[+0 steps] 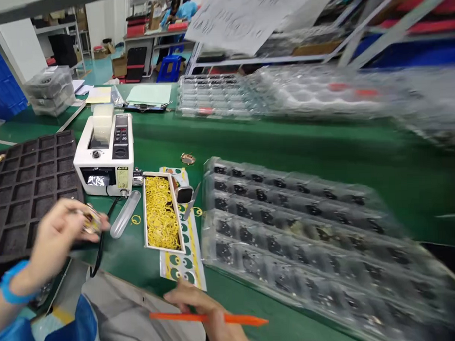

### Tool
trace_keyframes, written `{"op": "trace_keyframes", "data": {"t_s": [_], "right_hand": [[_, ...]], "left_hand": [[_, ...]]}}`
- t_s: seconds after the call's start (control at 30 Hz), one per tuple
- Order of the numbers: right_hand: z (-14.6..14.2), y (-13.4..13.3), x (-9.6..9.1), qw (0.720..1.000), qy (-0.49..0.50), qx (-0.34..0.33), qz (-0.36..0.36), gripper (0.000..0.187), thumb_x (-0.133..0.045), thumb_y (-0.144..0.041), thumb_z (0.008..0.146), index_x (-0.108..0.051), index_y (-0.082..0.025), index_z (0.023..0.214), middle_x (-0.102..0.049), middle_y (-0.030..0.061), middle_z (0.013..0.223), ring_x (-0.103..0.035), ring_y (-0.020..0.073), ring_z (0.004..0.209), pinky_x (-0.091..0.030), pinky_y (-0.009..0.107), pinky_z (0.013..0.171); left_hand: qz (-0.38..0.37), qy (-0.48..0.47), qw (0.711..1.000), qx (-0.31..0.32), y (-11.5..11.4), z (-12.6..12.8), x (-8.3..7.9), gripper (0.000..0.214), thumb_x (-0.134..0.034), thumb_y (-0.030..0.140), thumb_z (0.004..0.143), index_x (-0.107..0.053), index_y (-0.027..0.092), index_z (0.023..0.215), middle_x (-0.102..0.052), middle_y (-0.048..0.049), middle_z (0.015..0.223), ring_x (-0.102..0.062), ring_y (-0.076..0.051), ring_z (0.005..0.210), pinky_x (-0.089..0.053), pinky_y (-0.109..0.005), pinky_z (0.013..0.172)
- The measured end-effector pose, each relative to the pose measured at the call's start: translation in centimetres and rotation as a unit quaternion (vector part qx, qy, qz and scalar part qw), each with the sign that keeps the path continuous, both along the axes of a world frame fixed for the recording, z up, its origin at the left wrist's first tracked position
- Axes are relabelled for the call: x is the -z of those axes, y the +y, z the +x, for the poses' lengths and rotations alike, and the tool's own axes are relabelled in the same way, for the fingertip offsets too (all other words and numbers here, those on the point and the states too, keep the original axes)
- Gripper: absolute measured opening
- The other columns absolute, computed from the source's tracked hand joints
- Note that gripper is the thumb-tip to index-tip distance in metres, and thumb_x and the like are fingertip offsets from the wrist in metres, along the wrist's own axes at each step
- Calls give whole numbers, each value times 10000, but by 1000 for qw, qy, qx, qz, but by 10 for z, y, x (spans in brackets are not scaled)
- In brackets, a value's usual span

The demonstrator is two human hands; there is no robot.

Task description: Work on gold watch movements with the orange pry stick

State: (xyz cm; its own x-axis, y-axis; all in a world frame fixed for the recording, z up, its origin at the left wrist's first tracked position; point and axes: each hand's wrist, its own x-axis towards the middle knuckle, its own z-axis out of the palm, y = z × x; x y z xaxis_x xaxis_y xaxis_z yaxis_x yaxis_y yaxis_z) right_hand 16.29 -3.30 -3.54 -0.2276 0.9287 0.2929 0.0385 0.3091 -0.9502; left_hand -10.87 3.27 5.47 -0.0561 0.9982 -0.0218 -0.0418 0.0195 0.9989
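Note:
At the left, my left hand is closed on a small gold-coloured watch case, blurred by motion, near the edge of a dark compartment tray. My right hand, low at the table's front edge, has an orange pointed stick lying across it, held in the fingers. Beyond it stands a white-rimmed box full of yellow rings, on a printed sheet. Tweezers and a dark square-faced watch-like piece lie beside the box. Another gold-coloured watch case rests behind it.
A white tape dispenser stands behind my left hand. Next to it lie a clear plastic tube and a loose yellow ring. Clear blister trays with dark parts fill the right side. More clear trays line the back.

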Motion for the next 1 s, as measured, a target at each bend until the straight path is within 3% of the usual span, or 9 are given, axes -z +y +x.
{"op": "trace_keyframes", "data": {"t_s": [0.07,0.23,0.33,0.43,0.53,0.63,0.8,0.9,1.0], "right_hand": [[-10,-2,-8,999,28,-20,-16,471,-353,-531,1024,-753,-283,1049,-641,34,681,-632,170,606,-558,265,569],[-10,-3,-23,997,52,60,24,193,-551,-260,989,-743,-277,1000,-711,37,763,-686,190,751,-581,288,672],[-11,-9,-19,989,25,141,34,200,-562,-160,955,-737,-259,965,-710,35,768,-685,189,746,-582,294,666],[-13,-14,-13,986,7,165,33,216,-559,-112,933,-727,-245,963,-713,31,781,-686,178,731,-580,285,650],[-9,-14,-7,990,3,121,66,245,-535,-84,933,-714,-231,1012,-731,37,839,-701,167,757,-588,271,663],[-3,-12,-1,983,-33,58,170,249,-497,-83,968,-693,-186,1080,-747,73,910,-713,167,823,-601,275,698],[6,-17,2,916,-211,38,340,276,-428,-67,1011,-700,-97,1049,-789,113,936,-721,195,950,-602,302,764],[11,-22,3,898,-254,24,359,329,-386,-58,1018,-711,-102,1037,-799,107,932,-731,193,955,-604,313,759],[12,-27,6,925,-187,61,325,278,-446,-93,1003,-696,-140,1118,-796,92,895,-739,191,879,-612,312,677]], "left_hand": [[-94,-98,990,34,-24,30,26,400,-768,411,837,-614,160,1109,-816,-91,889,-796,-233,807,-622,-234,612],[-124,-212,968,55,-35,71,64,333,-790,390,820,-711,218,1094,-818,-60,944,-793,-212,856,-634,-238,716],[-103,-209,968,92,-37,81,64,291,-771,320,847,-744,270,1132,-802,-46,1053,-782,-209,920,-639,-277,799],[-85,-183,972,119,-40,83,61,284,-734,270,880,-752,307,1161,-793,-37,1088,-768,-204,974,-632,-274,828],[-92,-167,971,142,-40,81,58,288,-709,257,898,-752,319,1175,-801,-37,1062,-770,-207,966,-635,-284,820],[-120,-160,969,144,-40,80,56,303,-720,248,884,-752,294,1183,-809,-54,1038,-778,-217,929,-638,-295,804],[-176,-144,967,116,-40,85,52,354,-773,258,825,-755,213,1175,-815,-92,991,-783,-242,897,-635,-298,777],[-192,-139,966,106,-39,89,52,365,-799,282,799,-761,201,1153,-813,-95,998,-784,-238,885,-632,-274,745],[-197,-143,963,114,-39,91,52,393,-815,311,787,-756,203,1160,-814,-91,978,-786,-230,863,-634,-279,755]]}}
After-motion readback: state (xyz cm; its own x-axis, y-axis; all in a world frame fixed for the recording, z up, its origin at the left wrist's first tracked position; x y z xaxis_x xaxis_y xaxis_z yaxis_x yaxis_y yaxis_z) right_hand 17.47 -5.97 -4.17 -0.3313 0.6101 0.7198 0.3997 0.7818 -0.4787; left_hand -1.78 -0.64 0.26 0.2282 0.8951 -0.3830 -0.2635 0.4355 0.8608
